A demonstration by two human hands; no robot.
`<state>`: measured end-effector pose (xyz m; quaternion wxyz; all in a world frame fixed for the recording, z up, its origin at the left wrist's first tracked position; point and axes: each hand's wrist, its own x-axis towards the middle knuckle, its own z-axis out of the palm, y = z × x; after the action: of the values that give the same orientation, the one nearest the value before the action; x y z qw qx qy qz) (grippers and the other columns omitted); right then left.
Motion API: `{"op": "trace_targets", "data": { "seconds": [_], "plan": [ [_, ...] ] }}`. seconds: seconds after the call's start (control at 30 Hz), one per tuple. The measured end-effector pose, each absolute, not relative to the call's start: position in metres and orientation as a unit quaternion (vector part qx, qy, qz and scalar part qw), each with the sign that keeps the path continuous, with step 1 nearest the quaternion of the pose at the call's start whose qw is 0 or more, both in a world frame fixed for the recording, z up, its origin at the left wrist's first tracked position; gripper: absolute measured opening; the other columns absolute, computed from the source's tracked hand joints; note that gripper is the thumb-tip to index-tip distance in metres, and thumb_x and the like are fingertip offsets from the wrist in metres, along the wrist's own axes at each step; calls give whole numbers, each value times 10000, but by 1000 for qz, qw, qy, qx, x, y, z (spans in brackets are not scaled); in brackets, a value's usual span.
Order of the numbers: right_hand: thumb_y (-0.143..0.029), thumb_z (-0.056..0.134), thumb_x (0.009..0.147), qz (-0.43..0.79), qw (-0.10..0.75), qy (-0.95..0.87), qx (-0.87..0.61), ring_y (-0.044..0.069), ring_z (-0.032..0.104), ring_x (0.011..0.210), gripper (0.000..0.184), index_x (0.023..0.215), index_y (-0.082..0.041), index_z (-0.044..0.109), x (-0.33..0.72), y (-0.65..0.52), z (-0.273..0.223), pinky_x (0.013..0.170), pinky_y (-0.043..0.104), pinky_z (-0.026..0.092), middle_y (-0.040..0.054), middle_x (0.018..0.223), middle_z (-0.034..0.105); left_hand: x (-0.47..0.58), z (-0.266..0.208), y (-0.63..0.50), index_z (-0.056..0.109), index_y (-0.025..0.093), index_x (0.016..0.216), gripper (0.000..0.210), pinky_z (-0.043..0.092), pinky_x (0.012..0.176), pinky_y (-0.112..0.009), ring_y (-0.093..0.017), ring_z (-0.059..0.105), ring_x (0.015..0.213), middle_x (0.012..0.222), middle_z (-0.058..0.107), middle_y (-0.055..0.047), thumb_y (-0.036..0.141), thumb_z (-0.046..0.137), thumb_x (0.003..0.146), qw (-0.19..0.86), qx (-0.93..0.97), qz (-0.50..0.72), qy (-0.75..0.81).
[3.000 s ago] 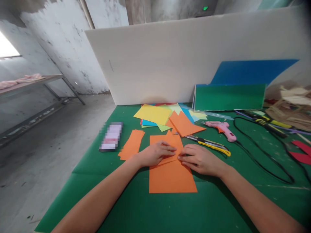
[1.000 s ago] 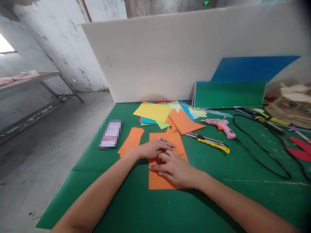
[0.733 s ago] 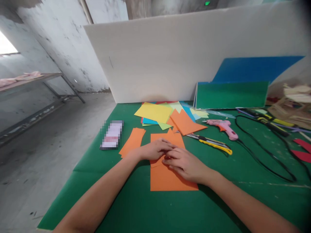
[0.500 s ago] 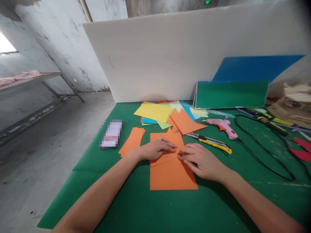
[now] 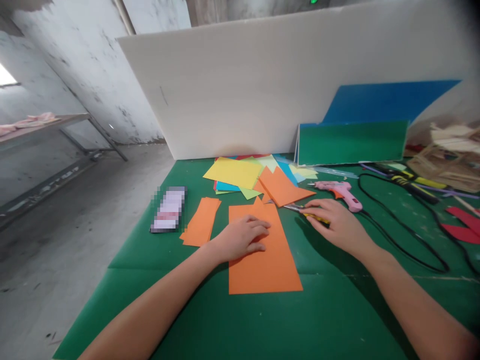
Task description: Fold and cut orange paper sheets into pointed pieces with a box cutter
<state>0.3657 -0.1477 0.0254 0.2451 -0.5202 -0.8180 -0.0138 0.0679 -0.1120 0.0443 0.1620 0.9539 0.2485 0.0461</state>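
Observation:
A large orange sheet of paper [image 5: 264, 272] lies on the green table, and my left hand [image 5: 245, 237] rests flat on it with fingers stretched out to the right. My right hand [image 5: 335, 222] is to the right of the sheet, its fingers closed round the yellow handle of a utility knife [image 5: 319, 218]. The knife's metal front end points left toward some folded orange paper [image 5: 285, 187]; my fingers hide much of its body. Left of the sheet lies a small stack of orange paper strips [image 5: 202, 220].
Coloured paper sheets [image 5: 232, 172] are piled at the back. A pink glue gun [image 5: 343, 192] with a black cord lies right of them. A blurred phone [image 5: 169, 210] is near the left edge. A white board [image 5: 225, 95] and a green panel [image 5: 352, 145] stand behind.
My right hand has left the orange sheet and moved right onto the utility knife. My left hand has stayed on the sheet, its fingers shifted slightly. The view has turned slightly.

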Motion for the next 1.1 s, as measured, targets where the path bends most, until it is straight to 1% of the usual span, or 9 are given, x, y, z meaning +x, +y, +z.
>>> {"op": "trace_targets", "data": {
  "seconds": [0.1, 0.2, 0.27, 0.37, 0.63, 0.77, 0.9, 1.0, 1.1],
  "plan": [
    [-343, 468, 926, -17, 226, -793, -566, 301, 584, 1097, 340, 1198, -209, 622, 374, -141, 12, 915, 466, 475, 114, 1199, 633, 69, 39, -116, 584, 238, 1199, 376, 402, 989, -397, -273, 493, 1192, 1403, 501, -63, 492, 499, 935, 78, 960, 42, 266],
    [-344, 451, 929, -14, 206, -787, -582, 311, 582, 1116, 396, 1292, -216, 545, 374, -139, 4, 899, 470, 491, 114, 1205, 639, 68, 34, -122, 489, 217, 1305, 545, 433, 937, -413, -309, 499, 1184, 1418, 445, -136, 580, 494, 898, 15, 948, 51, 313],
    [-322, 436, 932, -15, 207, -781, -589, 317, 586, 1103, 396, 1299, -215, 538, 374, -138, 2, 887, 480, 496, 118, 1182, 646, 67, 31, -126, 418, 198, 1366, 650, 442, 920, -419, -324, 500, 1179, 1387, 454, -169, 625, 480, 880, 2, 936, 68, 346],
    [-262, 424, 931, 10, 217, -784, -582, 303, 596, 1064, 368, 1269, -213, 558, 373, -139, 5, 877, 472, 500, 117, 1158, 643, 64, 27, -133, 391, 183, 1385, 668, 438, 926, -425, -311, 525, 1126, 1292, 521, -160, 627, 455, 889, 8, 926, 88, 367],
    [-200, 440, 929, 72, 237, -817, -520, 275, 569, 1061, 359, 1257, -246, 579, 358, -145, 10, 885, 453, 495, 104, 1161, 608, 59, 27, -137, 293, 162, 1436, 772, 413, 962, -427, -306, 518, 1095, 1234, 543, -146, 572, 581, 848, 7, 926, 97, 366],
    [-181, 436, 926, 79, 228, -821, -518, 272, 557, 1058, 380, 1273, -249, 577, 356, -145, 9, 890, 457, 486, 105, 1149, 595, 59, 30, -137, 312, 162, 1418, 722, 429, 949, -423, -293, 527, 1050, 1168, 540, -136, 509, 605, 857, 11, 934, 127, 334],
    [-155, 437, 912, 118, 208, -839, -488, 252, 546, 1068, 394, 1249, -278, 599, 358, -147, 16, 878, 422, 486, 94, 1160, 575, 57, 29, -136, 439, 223, 1316, 529, 460, 900, -420, -266, 534, 993, 1146, 509, -112, 449, 614, 872, 27, 939, 151, 307],
    [-186, 475, 903, 150, 202, -845, -472, 248, 539, 1092, 349, 1193, -298, 633, 356, -151, 24, 872, 401, 487, 80, 1169, 577, 56, 29, -134, 529, 223, 1199, 419, 445, 933, -456, -281, 520, 1060, 1205, 478, -120, 466, 613, 868, 30, 936, 158, 313],
    [-279, 530, 909, 156, 206, -844, -470, 258, 536, 1102, 290, 1168, -311, 657, 353, -152, 25, 896, 414, 474, 73, 1158, 598, 56, 32, -132, 557, 202, 1142, 389, 421, 972, -470, -306, 483, 1162, 1280, 478, -126, 481, 599, 874, 33, 940, 132, 312]
  ]
}}
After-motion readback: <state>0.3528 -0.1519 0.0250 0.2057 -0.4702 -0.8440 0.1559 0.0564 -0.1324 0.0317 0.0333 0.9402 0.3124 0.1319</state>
